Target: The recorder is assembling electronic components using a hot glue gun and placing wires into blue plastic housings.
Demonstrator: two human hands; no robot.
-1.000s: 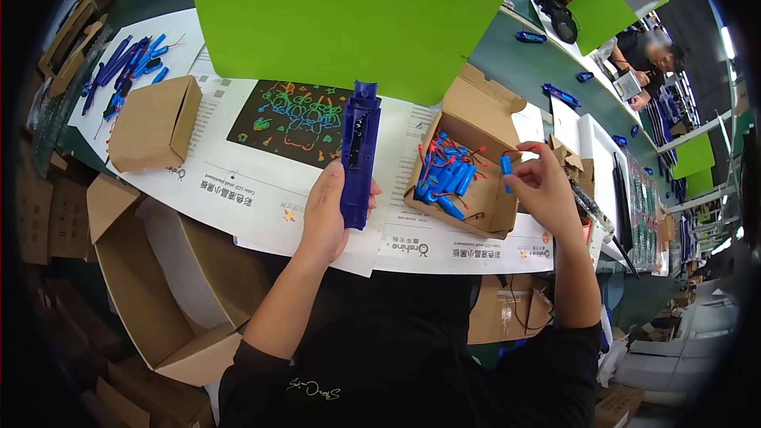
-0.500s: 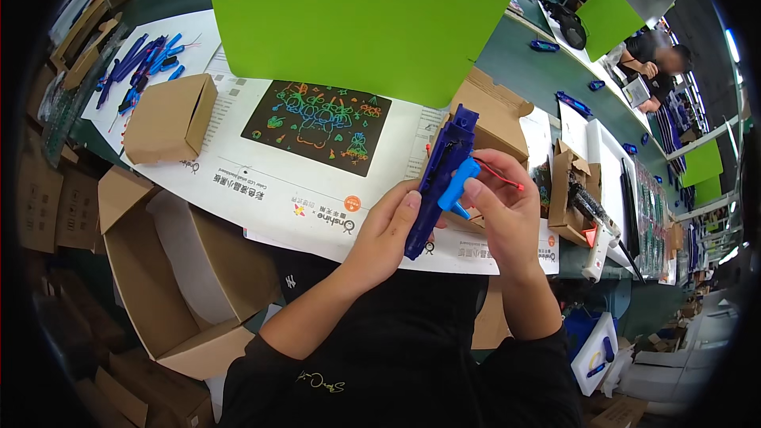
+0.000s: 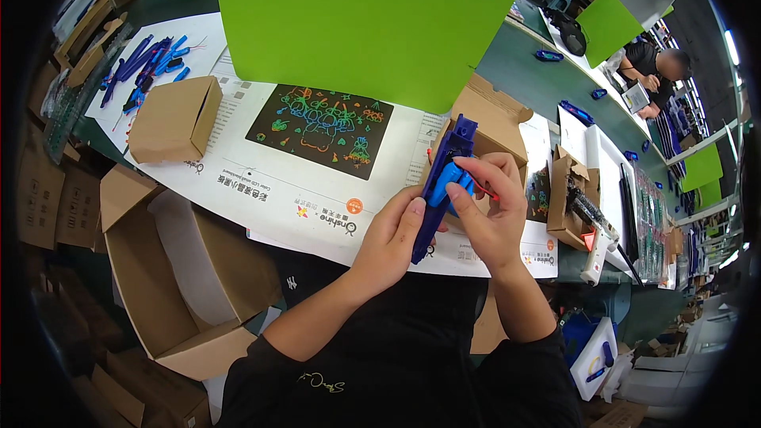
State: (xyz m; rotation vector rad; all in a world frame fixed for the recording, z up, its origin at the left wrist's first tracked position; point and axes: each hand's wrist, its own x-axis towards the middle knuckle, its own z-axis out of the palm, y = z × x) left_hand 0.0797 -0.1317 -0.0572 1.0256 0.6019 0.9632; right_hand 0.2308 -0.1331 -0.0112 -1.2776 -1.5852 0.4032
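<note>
My left hand [image 3: 388,239] is closed around the lower part of a long dark-blue plastic housing [image 3: 429,235], tilted with its far end up and to the right. Against the housing's open side lies a light-blue battery pack [image 3: 446,183], pinched between the thumb and fingers of my right hand [image 3: 498,222]. A thin red wire [image 3: 483,188] runs from it beside my right fingers. My fingers hide part of the pack and of the housing's inside, so I cannot tell how deep the pack sits.
A green panel [image 3: 365,24] stands behind the white printed sheet [image 3: 277,182], where a black drawing board [image 3: 321,131] lies. Small cardboard boxes [image 3: 170,123], blue parts [image 3: 131,67] and a glue gun [image 3: 600,250] surround the work area. A large open carton [image 3: 131,269] is lower left. Another person [image 3: 650,71] works at far right.
My right hand has brought the light-blue battery pack inward against the housing, and its fingers now reach over the pack. The left hand keeps its hold. The view has shifted slightly.
</note>
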